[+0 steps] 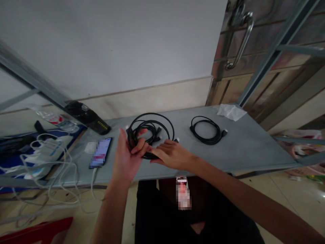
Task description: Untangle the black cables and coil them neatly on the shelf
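Observation:
A looped black cable [130, 136] is held between my two hands above the grey tabletop, its large loop arching up and over to the right. My left hand [129, 150] grips the left side of the loop with curled fingers. Pressed close beside it, my right hand [171, 154] has its fingers closed on the lower part of the same cable. A pale connector end shows just above my right knuckles. Behind the held loop, more black cable with dark plugs [159, 130] lies partly hidden. Another coiled black cable [207, 139] rests on the table to the right.
A lit phone [101, 153] with a white cord lies left of my hands. Beyond it are a black cylindrical object [88, 118], a clear plastic bottle [62, 122] and a white power strip [48, 152] with tangled cords. A crumpled white wrapper [231, 112] sits at the back right.

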### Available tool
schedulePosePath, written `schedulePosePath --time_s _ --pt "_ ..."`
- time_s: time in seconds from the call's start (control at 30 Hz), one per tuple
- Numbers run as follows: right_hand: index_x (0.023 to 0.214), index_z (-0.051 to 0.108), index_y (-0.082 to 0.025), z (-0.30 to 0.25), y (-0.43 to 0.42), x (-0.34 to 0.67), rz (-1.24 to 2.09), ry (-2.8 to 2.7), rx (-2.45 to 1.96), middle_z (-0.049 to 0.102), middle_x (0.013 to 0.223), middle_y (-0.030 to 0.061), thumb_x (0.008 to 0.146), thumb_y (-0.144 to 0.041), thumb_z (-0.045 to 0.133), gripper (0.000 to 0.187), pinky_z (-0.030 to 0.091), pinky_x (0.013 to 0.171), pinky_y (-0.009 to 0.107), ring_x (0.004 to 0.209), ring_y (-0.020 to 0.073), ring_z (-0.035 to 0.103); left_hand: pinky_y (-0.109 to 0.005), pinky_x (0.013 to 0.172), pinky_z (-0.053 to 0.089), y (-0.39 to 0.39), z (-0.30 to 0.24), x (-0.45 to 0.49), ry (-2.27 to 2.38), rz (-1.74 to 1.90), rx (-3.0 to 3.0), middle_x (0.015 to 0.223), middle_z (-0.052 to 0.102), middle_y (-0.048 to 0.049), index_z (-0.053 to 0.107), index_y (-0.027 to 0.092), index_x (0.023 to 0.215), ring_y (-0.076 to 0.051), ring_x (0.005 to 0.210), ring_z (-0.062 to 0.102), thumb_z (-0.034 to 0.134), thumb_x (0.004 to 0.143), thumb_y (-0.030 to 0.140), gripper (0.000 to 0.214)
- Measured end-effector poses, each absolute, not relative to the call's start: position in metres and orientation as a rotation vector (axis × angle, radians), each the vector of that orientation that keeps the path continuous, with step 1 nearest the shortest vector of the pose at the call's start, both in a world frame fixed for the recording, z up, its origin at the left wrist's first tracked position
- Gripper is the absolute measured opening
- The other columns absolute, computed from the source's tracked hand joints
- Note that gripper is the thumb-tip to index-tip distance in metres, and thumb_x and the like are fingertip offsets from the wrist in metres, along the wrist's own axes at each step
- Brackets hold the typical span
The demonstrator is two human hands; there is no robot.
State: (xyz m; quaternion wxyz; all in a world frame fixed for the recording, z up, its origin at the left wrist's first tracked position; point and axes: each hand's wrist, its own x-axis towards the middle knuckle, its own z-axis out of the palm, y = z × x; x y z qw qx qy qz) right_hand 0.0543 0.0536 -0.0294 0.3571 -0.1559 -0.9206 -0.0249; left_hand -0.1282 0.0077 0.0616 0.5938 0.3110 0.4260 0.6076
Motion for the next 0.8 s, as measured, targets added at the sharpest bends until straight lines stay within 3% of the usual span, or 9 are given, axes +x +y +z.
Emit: schedulePosePath --time_s 0.07,0.17,0.27,0.4,0.6,0.8 --pt "0.118 0.065 -0.017 -0.032 0.081 0.041 -0.149 -2.420 -0.398 0.080 0.097 0.0080 0.116 -0.042 0.061 0.026 0.051 0.087 0.037 0.090 0.0214 0.074 -0.031 0.063 0.056 0.031 0.047 -0.145 1.053 1.491 0.819 0.055 0.024 0.0124 0.079 0.018 0.105 -0.009 0.045 0.027 0.072 0.099 0.073 0.056" --pt "0.111 0.068 -0.017 -0.043 0.114 0.021 -0.207 -2.482 -0.391 0.079 0.100 0.0082 0.114 -0.040 0.064 0.023 0.047 0.092 0.037 0.096 0.0219 0.071 -0.027 0.059 0.045 0.067 0.013 -0.173 1.298 1.604 1.037 0.058 0.035 0.0107 0.074 0.020 0.095 -0.009 0.048 0.034 0.089 0.092 0.048 0.032" --pt "0.112 0.070 -0.017 -0.061 0.131 0.007 -0.180 -2.523 -0.416 0.078 0.099 0.0060 0.113 -0.039 0.067 0.022 0.045 0.092 0.037 0.096 0.0222 0.068 -0.029 0.062 0.043 0.092 -0.023 -0.199 1.676 1.586 1.362 0.064 0.055 0.0036 0.075 0.019 0.091 -0.015 0.059 0.051 0.087 0.092 0.043 0.027" --pt "0.119 0.072 -0.020 -0.080 0.134 0.004 -0.002 -2.518 -0.445 0.078 0.104 0.0062 0.113 -0.037 0.067 0.019 0.044 0.097 0.039 0.103 0.0236 0.064 -0.035 0.084 0.051 0.101 -0.055 -0.217 1.922 1.592 1.585 0.087 0.072 -0.0033 0.078 0.019 0.103 -0.024 0.084 0.067 0.086 0.088 0.035 0.023" --pt "0.119 0.070 -0.020 -0.084 0.134 0.008 0.163 -2.460 -0.453 0.077 0.107 0.0072 0.109 -0.024 0.065 0.012 0.043 0.106 0.043 0.111 0.0266 0.061 -0.038 0.092 0.052 0.095 -0.056 -0.214 1.970 1.614 1.631 0.107 0.073 -0.0060 0.074 0.021 0.122 -0.026 0.094 0.067 0.085 0.090 0.031 0.036" --pt "0.119 0.068 -0.024 -0.079 0.133 0.009 0.287 -2.346 -0.556 0.077 0.119 0.0080 0.101 -0.015 0.066 0.020 0.035 0.118 0.048 0.125 0.0271 0.061 -0.035 0.091 0.052 0.092 -0.054 -0.212 1.988 1.691 1.555 0.100 0.065 -0.0007 0.067 0.019 0.139 -0.021 0.090 0.061 0.085 0.095 0.030 0.049"
